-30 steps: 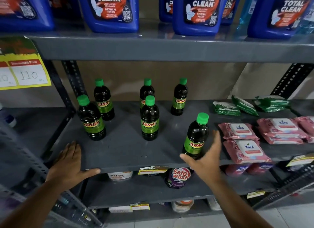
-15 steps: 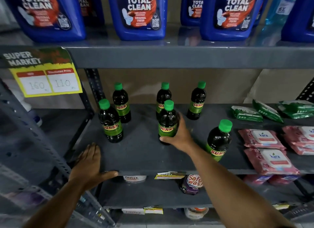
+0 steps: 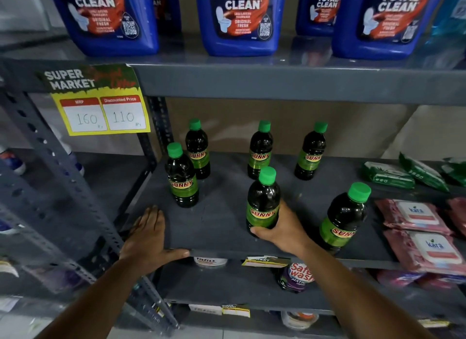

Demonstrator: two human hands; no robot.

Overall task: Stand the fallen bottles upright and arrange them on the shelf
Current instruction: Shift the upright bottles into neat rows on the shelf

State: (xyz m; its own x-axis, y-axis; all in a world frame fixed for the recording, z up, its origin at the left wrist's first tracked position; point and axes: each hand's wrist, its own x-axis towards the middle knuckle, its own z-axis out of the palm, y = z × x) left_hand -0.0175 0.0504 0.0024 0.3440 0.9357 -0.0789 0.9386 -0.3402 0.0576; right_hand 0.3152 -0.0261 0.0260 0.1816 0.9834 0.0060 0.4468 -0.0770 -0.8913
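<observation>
Several dark Sunny bottles with green caps stand upright on the grey shelf (image 3: 222, 220). My right hand (image 3: 285, 227) grips the lower body of the front middle bottle (image 3: 263, 200). Another bottle (image 3: 344, 217) stands just right of it near the front edge. The front left bottle (image 3: 182, 177) stands with one bottle (image 3: 198, 149) close behind it. Two further bottles (image 3: 260, 150) (image 3: 311, 152) stand at the back. My left hand (image 3: 148, 240) lies flat on the shelf's front left edge, thumb under the lip, holding nothing.
Pink Kara wipe packs (image 3: 426, 242) and green packs (image 3: 388, 174) fill the shelf's right side. Blue Total Clean jugs (image 3: 239, 20) stand on the shelf above. A yellow price tag (image 3: 100, 106) hangs at the left. A grey perforated upright (image 3: 63, 195) runs beside my left hand.
My right hand left the rightmost bottle, reached to the middle bottle and drew it toward the front edge. The view shifted left and closer. My left hand stayed on the edge.
</observation>
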